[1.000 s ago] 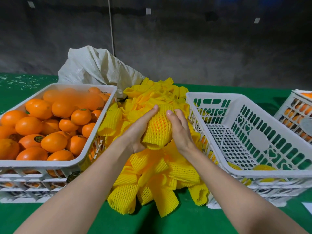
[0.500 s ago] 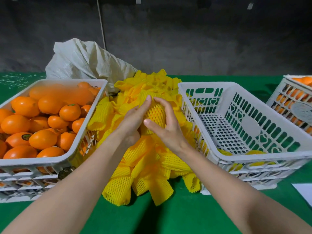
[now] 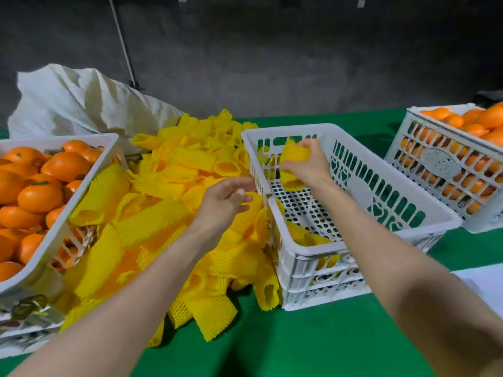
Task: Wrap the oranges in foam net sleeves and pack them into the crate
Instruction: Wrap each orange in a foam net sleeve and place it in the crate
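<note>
My right hand [image 3: 309, 165] grips a wrapped orange [image 3: 294, 152] in a yellow foam net sleeve, held over the far left corner of the white crate [image 3: 362, 186]. Inside the crate, near its front wall, lie two wrapped oranges [image 3: 304, 235]. My left hand [image 3: 226, 200] hovers with relaxed fingers over the pile of yellow foam net sleeves [image 3: 168, 202], holding nothing. A white crate [image 3: 81, 186] of bare oranges [image 3: 40, 197] stands at the left.
A white sack [image 3: 81, 104] lies behind the sleeve pile. Another white crate [image 3: 446, 164] filled with oranges stands at the far right. Green cloth [image 3: 313, 344] covers the table. A white sheet [image 3: 484, 281] lies at the right edge.
My right hand has carried the wrapped orange from above the sleeve pile rightward into the white crate. My left hand has let go of it and stayed over the pile.
</note>
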The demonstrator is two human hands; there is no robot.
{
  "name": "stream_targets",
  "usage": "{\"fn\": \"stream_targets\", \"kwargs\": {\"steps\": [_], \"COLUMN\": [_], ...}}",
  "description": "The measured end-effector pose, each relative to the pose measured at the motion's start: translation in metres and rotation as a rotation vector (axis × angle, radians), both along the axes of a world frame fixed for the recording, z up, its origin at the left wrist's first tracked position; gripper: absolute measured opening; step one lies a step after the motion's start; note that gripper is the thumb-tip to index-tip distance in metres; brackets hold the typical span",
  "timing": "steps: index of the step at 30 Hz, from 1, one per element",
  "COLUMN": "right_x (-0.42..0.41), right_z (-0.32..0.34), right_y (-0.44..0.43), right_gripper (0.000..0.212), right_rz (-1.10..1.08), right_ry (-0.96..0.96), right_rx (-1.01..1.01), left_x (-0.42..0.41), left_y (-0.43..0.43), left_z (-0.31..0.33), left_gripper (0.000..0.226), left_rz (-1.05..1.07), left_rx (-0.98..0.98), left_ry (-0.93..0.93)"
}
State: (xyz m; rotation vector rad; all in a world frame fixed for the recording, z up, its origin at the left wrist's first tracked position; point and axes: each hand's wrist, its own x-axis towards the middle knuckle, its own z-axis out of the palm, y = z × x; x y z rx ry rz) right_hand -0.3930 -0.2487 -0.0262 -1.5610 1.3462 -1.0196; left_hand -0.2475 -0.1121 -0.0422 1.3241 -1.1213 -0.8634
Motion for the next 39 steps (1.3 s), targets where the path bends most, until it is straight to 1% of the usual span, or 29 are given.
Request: {"fn": "stream_targets", "kwargs": {"steps": [1, 2, 4, 6, 8, 10, 13, 15, 17, 19, 20, 21, 22, 23, 25, 26, 27, 28, 29, 30, 32, 34, 35, 37, 38, 39], "right_x": [-0.010, -0.016, -0.018, -0.011, -0.006, -0.003, -0.001, -0.003, -0.003, 0.001, 0.003, 0.007, 0.011, 0.015, 0.028, 0.036, 0.046, 0.058, 0.071, 0.085, 0.115, 0.142, 0.153, 0.169, 0.174, 0.178], "right_z": [-0.008, -0.017, -0.034, -0.047, -0.062, -0.082, -0.102, -0.107, -0.106, -0.100, -0.094, -0.087, -0.076, -0.064, -0.036, -0.024, -0.013, -0.004, 0.002, 0.003, -0.001, -0.009, -0.013, -0.020, -0.023, -0.026], "right_y": [-0.014, -0.027, -0.047, -0.060, -0.070, -0.079, -0.090, -0.094, -0.093, -0.086, -0.081, -0.076, -0.070, -0.063, -0.042, -0.028, -0.010, 0.010, 0.030, 0.048, 0.075, 0.089, 0.092, 0.094, 0.094, 0.094], "right_gripper": [0.058, 0.059, 0.061, 0.062, 0.067, 0.073, 0.079, 0.080, 0.085, 0.091, 0.091, 0.087, 0.079, 0.066, 0.038, 0.028, 0.022, 0.019, 0.019, 0.019, 0.029, 0.047, 0.055, 0.068, 0.071, 0.069], "right_rz": [0.055, 0.127, 0.295, 0.419, 0.467, 0.494, 0.642, 0.694, 0.696, 0.690, 0.671, 0.629, 0.553, 0.443, 0.224, 0.179, 0.196, 0.263, 0.354, 0.443, 0.549, 0.537, 0.522, 0.502, 0.500, 0.505], "right_ry": [0.217, 0.444, 0.823, 1.064, 1.174, 1.189, 1.181, 1.259, 1.335, 1.318, 1.266, 1.198, 1.111, 1.001, 0.718, 0.571, 0.448, 0.366, 0.327, 0.332, 0.458, 0.630, 0.683, 0.734, 0.747, 0.762], "right_rx": [0.058, 0.073, 0.041, 0.050, 0.080, 0.128, 0.280, 0.342, 0.340, 0.308, 0.260, 0.173, 0.053, -0.083, -0.358, -0.469, -0.549, -0.601, -0.627, -0.631, -0.601, -0.521, -0.457, -0.335, -0.296, -0.278], "left_x": [-0.005, -0.010, -0.020, -0.028, -0.033, -0.034, -0.031, -0.030, -0.031, -0.031, -0.030, -0.027, -0.020, -0.012, 0.011, 0.023, 0.036, 0.047, 0.058, 0.068, 0.087, 0.102, 0.109, 0.121, 0.126, 0.132], "left_y": [-0.003, -0.008, -0.020, -0.033, -0.041, -0.046, -0.048, -0.048, -0.047, -0.044, -0.042, -0.039, -0.035, -0.030, -0.020, -0.014, -0.007, -0.001, 0.005, 0.012, 0.025, 0.038, 0.045, 0.059, 0.065, 0.071], "left_z": [-0.005, -0.009, -0.012, -0.014, -0.016, -0.018, -0.023, -0.025, -0.025, -0.024, -0.022, -0.019, -0.015, -0.010, 0.000, 0.005, 0.010, 0.014, 0.017, 0.019, 0.021, 0.022, 0.020, 0.016, 0.013, 0.010], "left_gripper": [0.022, 0.020, 0.016, 0.018, 0.018, 0.016, 0.016, 0.016, 0.018, 0.020, 0.020, 0.020, 0.020, 0.020, 0.018, 0.017, 0.017, 0.016, 0.016, 0.015, 0.015, 0.016, 0.016, 0.016, 0.016, 0.017], "left_rz": [-0.002, 0.000, -0.001, -0.015, -0.031, -0.019, 0.001, -0.002, -0.006, -0.019, -0.022, -0.011, 0.018, 0.060, 0.148, 0.186, 0.224, 0.269, 0.316, 0.359, 0.421, 0.451, 0.460, 0.482, 0.496, 0.505], "left_rx": [0.005, 0.006, -0.002, 0.000, -0.009, -0.033, -0.057, -0.062, -0.045, -0.021, -0.014, -0.010, -0.009, -0.007, -0.002, -0.004, -0.012, -0.026, -0.044, -0.057, -0.069, -0.071, -0.069, -0.041, -0.013, 0.029], "left_ry": [-0.079, -0.184, -0.384, -0.524, -0.642, -0.707, -0.752, -0.766, -0.782, -0.769, -0.738, -0.694, -0.647, -0.608, -0.536, -0.474, -0.404, -0.340, -0.287, -0.241, -0.167, -0.118, -0.103, -0.101, -0.107, -0.127]}}
